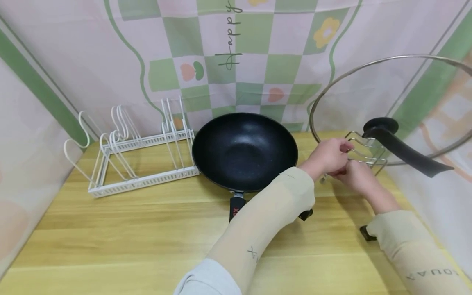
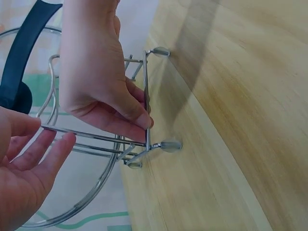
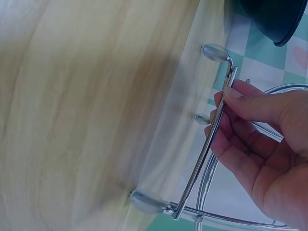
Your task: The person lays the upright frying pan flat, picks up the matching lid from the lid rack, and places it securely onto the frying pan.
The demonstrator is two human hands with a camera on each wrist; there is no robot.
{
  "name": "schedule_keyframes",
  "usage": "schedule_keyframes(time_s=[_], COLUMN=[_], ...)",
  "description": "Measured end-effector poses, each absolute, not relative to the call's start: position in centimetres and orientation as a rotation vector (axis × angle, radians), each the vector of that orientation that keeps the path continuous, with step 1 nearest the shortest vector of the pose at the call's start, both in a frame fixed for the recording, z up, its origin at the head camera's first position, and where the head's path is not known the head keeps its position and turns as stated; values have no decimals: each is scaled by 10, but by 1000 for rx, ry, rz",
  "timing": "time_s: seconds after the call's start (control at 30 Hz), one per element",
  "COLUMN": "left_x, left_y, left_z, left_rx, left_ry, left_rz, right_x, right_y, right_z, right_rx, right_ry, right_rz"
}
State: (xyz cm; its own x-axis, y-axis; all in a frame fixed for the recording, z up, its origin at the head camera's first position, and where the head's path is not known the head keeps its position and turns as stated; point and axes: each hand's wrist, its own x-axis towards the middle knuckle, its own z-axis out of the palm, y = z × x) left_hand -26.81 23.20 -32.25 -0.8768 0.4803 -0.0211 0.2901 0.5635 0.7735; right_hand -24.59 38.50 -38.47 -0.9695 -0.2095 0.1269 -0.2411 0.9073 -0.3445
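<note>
Gripping one silvery rack: two hands

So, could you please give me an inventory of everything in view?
tabletop: one, pale wood, below
cloth backdrop: panel count unclear, green, white and pink, behind
wire rack: one, white, left
pan: one, black, centre
glass lid: one, clear with black handle, upright, right
wire stand: one, silver, right, by the lid
cuff pieces: two, black, one by each sleeve
sleeves: two, beige, lower centre and lower right
left hand: one, bare, pinching the wire stand's upper part
right hand: one, bare, pinching the wire stand's lower bar
</note>
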Motion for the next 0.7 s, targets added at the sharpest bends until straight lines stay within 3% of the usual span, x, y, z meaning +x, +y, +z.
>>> schedule_keyframes(time_s=[0.7], left_x=[-263], left_y=[240], left_z=[-322], left_rx=[633], left_ry=[2638], left_rz=[1162], right_x=[-240], right_y=[378], right_z=[-384], right_rx=[459], right_ry=[-2939], right_rz=[601])
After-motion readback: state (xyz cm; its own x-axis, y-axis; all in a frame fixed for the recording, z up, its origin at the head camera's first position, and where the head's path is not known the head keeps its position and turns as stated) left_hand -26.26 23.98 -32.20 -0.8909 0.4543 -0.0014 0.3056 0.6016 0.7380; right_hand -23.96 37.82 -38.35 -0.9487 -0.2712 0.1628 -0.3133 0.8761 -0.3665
